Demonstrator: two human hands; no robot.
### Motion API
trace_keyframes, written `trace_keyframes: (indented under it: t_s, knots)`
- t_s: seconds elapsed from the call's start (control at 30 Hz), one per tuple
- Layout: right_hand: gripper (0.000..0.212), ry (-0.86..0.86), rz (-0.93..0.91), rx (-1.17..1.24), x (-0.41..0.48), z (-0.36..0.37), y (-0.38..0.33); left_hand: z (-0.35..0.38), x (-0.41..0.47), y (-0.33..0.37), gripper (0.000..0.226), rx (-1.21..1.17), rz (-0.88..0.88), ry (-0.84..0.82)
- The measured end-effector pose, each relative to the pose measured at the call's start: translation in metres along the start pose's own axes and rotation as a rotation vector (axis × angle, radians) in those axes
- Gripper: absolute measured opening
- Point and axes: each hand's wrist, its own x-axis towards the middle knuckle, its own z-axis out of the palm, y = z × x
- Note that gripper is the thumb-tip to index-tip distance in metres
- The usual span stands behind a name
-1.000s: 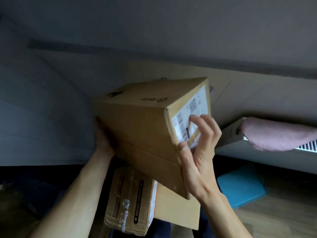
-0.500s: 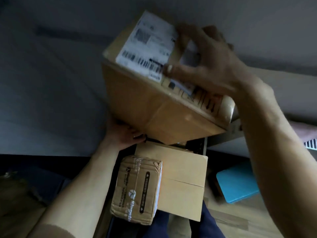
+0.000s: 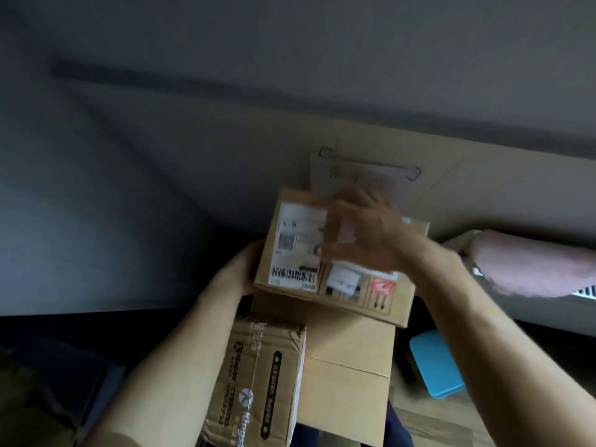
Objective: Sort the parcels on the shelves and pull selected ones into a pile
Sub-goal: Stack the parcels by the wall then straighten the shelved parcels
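A brown cardboard parcel (image 3: 380, 291) with a white shipping label and a red sticker on its top face rests on a larger plain box (image 3: 348, 375) below it. My left hand (image 3: 240, 269) grips its left side. My right hand (image 3: 364, 233) lies over its top face, blurred, fingers spread across the label. A smaller taped parcel with printed text (image 3: 258, 379) stands at the front left of the plain box, beside my left forearm.
A big flat cardboard sheet (image 3: 451, 188) leans against the wall behind the parcels. A blue pad (image 3: 432, 362) lies on the wooden floor at right. A pink cloth (image 3: 532, 262) drapes over a white radiator at far right.
The labelled parcel was turned over label-up, then came down from high in front of me onto the plain box. My right hand stayed on its top; my left hand moved to its left side.
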Motion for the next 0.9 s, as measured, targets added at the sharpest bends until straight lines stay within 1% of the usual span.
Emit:
trace_keyframes:
  t_s: [0.03, 0.07, 0.13, 0.23, 0.33, 0.37, 0.4, 0.43, 0.47, 0.5, 0.53, 0.6, 0.7, 0.8, 0.87, 0.9]
  knots:
    - [0.091, -0.034, -0.010, -0.043, 0.000, 0.023, 0.004, 0.008, 0.000, 0.003, 0.038, 0.038, -0.073, 0.063]
    - [0.089, -0.028, -0.013, -0.091, -0.001, 0.042, 0.008, 0.011, 0.002, 0.005, 0.045, 0.061, -0.112, 0.086]
    - [0.089, 0.056, -0.014, -0.110, -0.001, 0.064, 0.016, 0.017, 0.002, 0.010, 0.056, 0.141, -0.100, 0.070]
    - [0.082, 0.200, 0.042, 0.006, 0.004, 0.066, 0.027, 0.022, -0.005, 0.017, 0.065, 0.250, -0.067, 0.088]
    - [0.077, 0.505, 0.226, 0.094, -0.005, 0.075, 0.045, 0.029, -0.009, 0.021, 0.058, 0.217, 0.006, 0.181]
    - [0.078, 0.591, 0.303, 0.174, -0.011, 0.083, 0.053, 0.032, -0.012, 0.022, 0.053, 0.193, 0.043, 0.183]
    - [0.077, 0.633, 0.377, 0.325, -0.018, 0.090, 0.062, 0.036, -0.013, 0.022, 0.049, 0.191, 0.077, 0.175]
    - [0.075, 0.636, 0.450, 0.537, -0.024, 0.095, 0.066, 0.041, -0.014, 0.022, 0.045, 0.202, 0.098, 0.161]
    - [0.073, 0.597, 0.513, 0.753, -0.027, 0.098, 0.068, 0.045, -0.015, 0.021, 0.046, 0.221, 0.119, 0.153]
    - [0.072, 0.543, 0.558, 0.902, -0.029, 0.101, 0.066, 0.049, -0.014, 0.020, 0.051, 0.238, 0.143, 0.149]
    - [0.072, 0.520, 0.564, 0.958, -0.030, 0.102, 0.063, 0.050, -0.013, 0.019, 0.058, 0.247, 0.166, 0.156]
    - [0.069, 0.541, 0.519, 0.969, -0.033, 0.108, 0.055, 0.048, -0.014, 0.019, 0.062, 0.240, 0.216, 0.185]
    - [0.059, 0.532, 0.448, 1.006, -0.033, 0.114, 0.045, 0.031, -0.018, 0.021, 0.053, 0.227, 0.273, 0.224]
    - [0.060, 0.476, 0.347, 1.044, -0.029, 0.120, 0.042, 0.014, -0.020, 0.019, 0.044, 0.220, 0.293, 0.218]
    - [0.060, 0.437, 0.292, 1.079, -0.026, 0.121, 0.043, 0.008, -0.017, 0.014, 0.048, 0.235, 0.311, 0.245]
    - [0.057, 0.422, 0.293, 1.102, -0.024, 0.123, 0.047, 0.007, -0.016, 0.013, 0.052, 0.240, 0.320, 0.255]
